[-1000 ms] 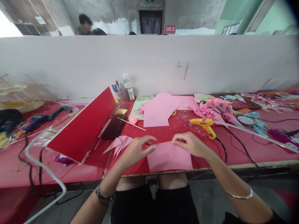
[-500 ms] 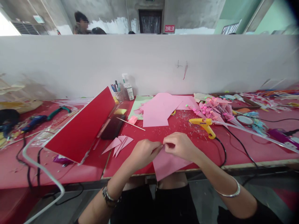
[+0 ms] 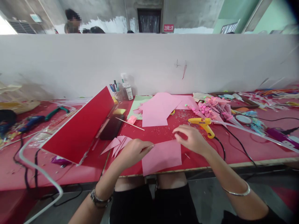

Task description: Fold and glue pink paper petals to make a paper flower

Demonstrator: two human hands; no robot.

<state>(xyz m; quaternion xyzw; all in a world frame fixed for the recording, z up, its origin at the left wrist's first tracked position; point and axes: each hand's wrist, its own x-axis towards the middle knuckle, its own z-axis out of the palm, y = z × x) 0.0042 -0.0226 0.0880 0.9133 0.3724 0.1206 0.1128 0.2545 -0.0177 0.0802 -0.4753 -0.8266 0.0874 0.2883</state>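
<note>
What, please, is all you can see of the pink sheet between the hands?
The sheet is plain pink, rectangular and papery. It lies slightly askew at the near edge of the red table. The left hand covers its far left corner; the right hand is by the far right one, contact unclear.

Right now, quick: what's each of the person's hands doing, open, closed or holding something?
Left hand: closed, pinching the pink sheet near its far left corner.
Right hand: open, fingers loosely curled, nothing visible in it.
</note>
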